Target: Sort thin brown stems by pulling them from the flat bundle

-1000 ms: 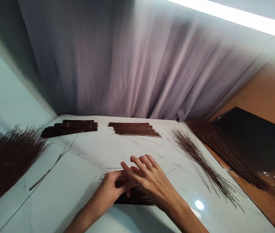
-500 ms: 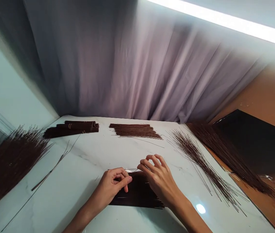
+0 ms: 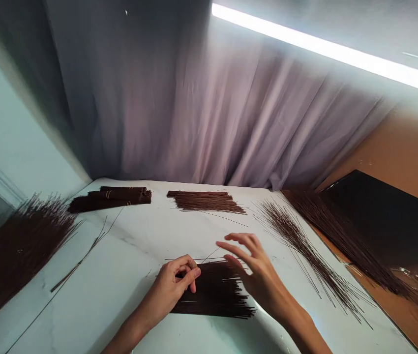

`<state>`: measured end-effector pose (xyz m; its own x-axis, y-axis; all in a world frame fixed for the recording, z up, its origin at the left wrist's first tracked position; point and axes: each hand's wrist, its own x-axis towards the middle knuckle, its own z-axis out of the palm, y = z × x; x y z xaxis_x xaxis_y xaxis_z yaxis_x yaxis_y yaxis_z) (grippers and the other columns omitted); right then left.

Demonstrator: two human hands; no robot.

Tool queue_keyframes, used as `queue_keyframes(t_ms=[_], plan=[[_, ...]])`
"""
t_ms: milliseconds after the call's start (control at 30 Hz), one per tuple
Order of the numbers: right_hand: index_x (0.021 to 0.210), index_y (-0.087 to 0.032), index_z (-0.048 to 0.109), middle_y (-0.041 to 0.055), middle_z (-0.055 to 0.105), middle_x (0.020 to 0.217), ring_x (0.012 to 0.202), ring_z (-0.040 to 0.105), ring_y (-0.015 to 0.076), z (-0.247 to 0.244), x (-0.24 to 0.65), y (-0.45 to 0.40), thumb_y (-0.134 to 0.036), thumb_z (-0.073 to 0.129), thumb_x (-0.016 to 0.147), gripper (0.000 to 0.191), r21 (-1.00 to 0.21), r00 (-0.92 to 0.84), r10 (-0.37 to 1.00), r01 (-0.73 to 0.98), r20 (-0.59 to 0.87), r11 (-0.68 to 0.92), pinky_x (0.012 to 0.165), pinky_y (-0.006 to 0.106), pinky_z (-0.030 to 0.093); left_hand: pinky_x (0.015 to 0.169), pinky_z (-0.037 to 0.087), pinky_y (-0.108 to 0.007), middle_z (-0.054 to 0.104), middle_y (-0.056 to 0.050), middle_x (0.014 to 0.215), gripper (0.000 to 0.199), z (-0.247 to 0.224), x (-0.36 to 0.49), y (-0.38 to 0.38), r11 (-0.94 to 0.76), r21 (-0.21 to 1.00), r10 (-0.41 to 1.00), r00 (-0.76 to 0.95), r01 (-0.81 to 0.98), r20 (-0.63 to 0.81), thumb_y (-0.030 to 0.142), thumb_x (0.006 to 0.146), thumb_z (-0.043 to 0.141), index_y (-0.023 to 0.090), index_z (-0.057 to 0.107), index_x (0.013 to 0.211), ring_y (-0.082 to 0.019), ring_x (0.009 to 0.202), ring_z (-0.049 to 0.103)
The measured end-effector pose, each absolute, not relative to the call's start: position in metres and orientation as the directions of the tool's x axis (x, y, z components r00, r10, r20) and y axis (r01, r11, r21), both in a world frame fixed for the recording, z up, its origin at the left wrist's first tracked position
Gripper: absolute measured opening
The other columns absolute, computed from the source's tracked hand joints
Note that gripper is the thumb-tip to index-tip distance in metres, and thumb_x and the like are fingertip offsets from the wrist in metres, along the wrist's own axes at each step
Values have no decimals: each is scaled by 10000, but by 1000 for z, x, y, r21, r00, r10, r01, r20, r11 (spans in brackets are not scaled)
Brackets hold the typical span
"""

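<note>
My left hand [image 3: 179, 275] is closed, thumb pressed against the fingers, over the left part of a flat pile of thin dark brown sticks [image 3: 220, 290]. A single thin stick [image 3: 212, 253] slants up from its pinch toward the other hand. My right hand [image 3: 248, 255] is raised at the pile's upper right with its fingers spread. The slanting stick's far end comes close to those fingertips, and I see no grip on it. Another loose stick lies along the pile's back edge. What sits inside my left palm is hidden.
A white marbled table [image 3: 138, 241] carries a neat stick row [image 3: 207, 201], tied bundles [image 3: 111, 198], a few loose sticks [image 3: 79, 263] and a fanned-out bunch [image 3: 308, 250]. A large heap [image 3: 17, 250] lies left. More long sticks [image 3: 342, 236] run beside a black panel [image 3: 386, 216] at right.
My right hand has moved slightly right and its fingers have spread apart, exposing more of the pile's right end. My left hand stays almost in place. The view has shifted slightly.
</note>
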<state>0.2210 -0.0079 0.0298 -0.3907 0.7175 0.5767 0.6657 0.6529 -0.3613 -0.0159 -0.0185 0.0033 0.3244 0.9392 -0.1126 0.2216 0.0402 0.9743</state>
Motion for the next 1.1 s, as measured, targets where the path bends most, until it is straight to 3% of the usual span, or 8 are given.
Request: queue_keyframes(t_ms=[133, 200, 267, 400, 500, 700, 833, 1100], plan=[[1034, -247, 677, 58, 664, 917, 855, 633, 219, 25, 217, -39, -312, 539, 1017, 154, -703, 63, 830, 571, 554, 425, 756, 336, 522, 575, 376, -243, 631, 19, 620, 298, 2, -15, -18, 39, 986, 935, 343, 159, -93, 502, 979, 541, 219, 606, 909, -165, 609, 512], [869, -223, 648, 21, 640, 752, 696, 609, 183, 11, 199, -56, -425, 533, 1013, 274, -829, 83, 922, 474, 379, 298, 642, 282, 491, 615, 403, -253, 675, 8, 641, 299, 5, -13, -19, 47, 993, 933, 350, 111, -83, 508, 982, 541, 222, 583, 910, -171, 632, 557], [851, -205, 641, 13, 639, 715, 647, 591, 162, -2, 174, -67, -522, 502, 1006, 379, -894, -65, 980, 403, 187, 197, 599, 253, 468, 702, 430, -266, 720, 3, 685, 287, 11, -11, -22, 72, 997, 946, 315, 37, -80, 503, 990, 538, 230, 552, 902, -174, 688, 607], [887, -173, 647, 51, 692, 795, 708, 630, 163, -12, 132, -69, -573, 487, 996, 444, -954, -273, 957, 249, 96, 166, 660, 246, 489, 805, 441, -279, 777, 0, 815, 282, 19, -6, -29, 125, 988, 986, 124, -92, -113, 521, 984, 548, 245, 535, 926, -188, 807, 674], [814, -176, 617, 34, 671, 706, 624, 604, 146, -9, 123, -66, -598, 501, 982, 469, -985, -242, 969, 145, 59, 96, 611, 234, 459, 860, 446, -295, 795, -16, 878, 285, 20, -7, -29, 131, 979, 991, 56, -154, -123, 529, 966, 583, 247, 549, 938, -210, 890, 687], [763, -174, 612, 24, 632, 622, 585, 572, 148, -11, 142, -67, -651, 528, 943, 516, -985, -197, 978, 170, -64, -30, 576, 238, 430, 841, 425, -277, 777, -31, 950, 306, 19, -12, -22, 71, 993, 997, -5, -93, -72, 494, 979, 572, 223, 621, 845, -196, 883, 612], [741, -175, 611, 18, 611, 630, 606, 564, 150, -9, 148, -70, -643, 538, 939, 514, -987, -186, 980, 154, -69, -40, 584, 238, 431, 765, 423, -245, 730, -13, 893, 276, 18, -14, -19, 7, 999, 1000, 14, -41, -6, 452, 951, 629, 210, 674, 824, -170, 803, 585], [754, -161, 651, 10, 604, 590, 562, 534, 133, -9, 153, -68, -634, 594, 911, 501, -993, -234, 966, 69, -114, -101, 580, 237, 414, 712, 396, -226, 642, 5, 761, 360, 16, -17, -20, 74, 993, 997, 23, -95, -72, 475, 937, 647, 184, 676, 727, -145, 718, 492]])
